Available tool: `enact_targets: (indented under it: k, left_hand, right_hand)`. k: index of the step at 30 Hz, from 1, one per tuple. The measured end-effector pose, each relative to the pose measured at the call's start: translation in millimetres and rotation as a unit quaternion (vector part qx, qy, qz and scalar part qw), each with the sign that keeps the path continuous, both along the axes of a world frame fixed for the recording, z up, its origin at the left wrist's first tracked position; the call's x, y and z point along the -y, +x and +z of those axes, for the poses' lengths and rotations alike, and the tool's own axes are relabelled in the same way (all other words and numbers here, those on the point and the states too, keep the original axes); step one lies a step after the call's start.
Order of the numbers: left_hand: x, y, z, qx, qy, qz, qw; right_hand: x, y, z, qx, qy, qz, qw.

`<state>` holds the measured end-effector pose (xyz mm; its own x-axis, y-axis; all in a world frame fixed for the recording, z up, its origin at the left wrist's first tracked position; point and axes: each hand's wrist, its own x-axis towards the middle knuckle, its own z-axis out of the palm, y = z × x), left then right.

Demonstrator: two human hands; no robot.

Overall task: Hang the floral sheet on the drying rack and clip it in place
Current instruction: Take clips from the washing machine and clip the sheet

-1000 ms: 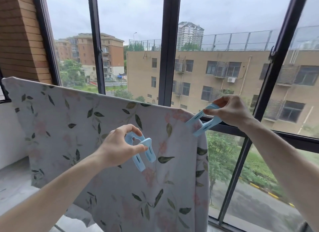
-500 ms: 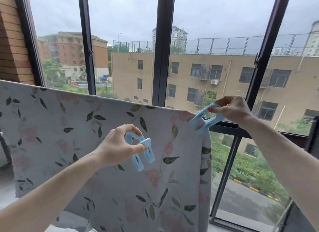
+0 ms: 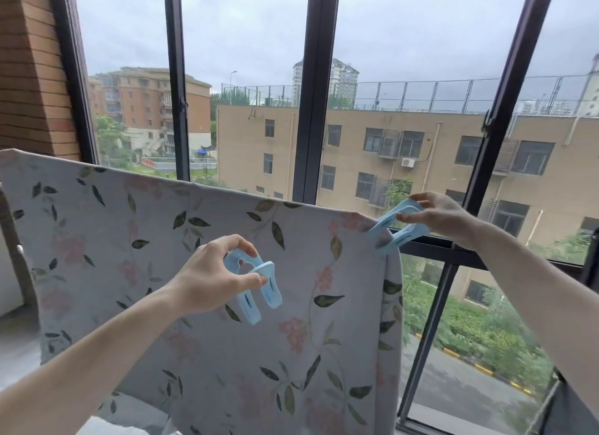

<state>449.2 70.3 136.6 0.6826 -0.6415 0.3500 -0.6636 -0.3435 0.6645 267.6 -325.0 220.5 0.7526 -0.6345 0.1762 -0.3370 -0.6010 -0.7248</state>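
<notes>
Right hand [image 3: 444,216] has pushed clip [image 3: 393,227] onto sheet [image 3: 162,256]

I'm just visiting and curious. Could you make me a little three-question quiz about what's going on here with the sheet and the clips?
1. True or false: the left hand holds a blue clip away from the sheet's top edge.
2. Which corner of the floral sheet is the right hand pushing its clip onto? A: top right; B: bottom left.
3. Fill in: behind the sheet stands a large ____.

Key: 1 true; 2 A; 3 window.
</notes>
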Motion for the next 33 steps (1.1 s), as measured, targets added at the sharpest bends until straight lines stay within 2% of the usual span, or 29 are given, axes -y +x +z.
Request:
enact_targets:
  k: [2,4,6,9,11,14,19,33]
  left_hand:
    - [2,-2,1,0.003,0.000,0.007,1.000]
    - [2,-2,2,0.005,0.003,0.012,1.000]
    - [1,-1,4,0.004,0.003,0.017,1.000]
    - [-5,2,7,-0.004,0.006,0.029,1.000]
    - [-13,5,9,-0.007,0.006,0.038,0.999]
    - [-34,11,14,-0.016,0.006,0.043,0.999]
    - [-91,27,19,-0.007,0.003,0.070,0.998]
    - [-270,90,23,-0.031,-0.069,0.226,0.971]
  right_hand:
    - [-3,-1,-8,0.008,-0.069,-0.021,0.997]
    - [-14,-1,-14,0.054,-0.158,-0.041,0.985]
    - [-31,0,-17,0.132,-0.248,-0.052,0.958]
    - [-67,7,-17,0.213,-0.320,-0.002,0.923]
    - [-95,17,-17,0.200,-0.311,0.059,0.927]
    - [-137,43,-21,0.136,-0.243,0.149,0.949]
    - [-203,99,-31,0.124,-0.220,0.256,0.933]
    - [-362,219,-54,0.138,-0.183,0.359,0.905]
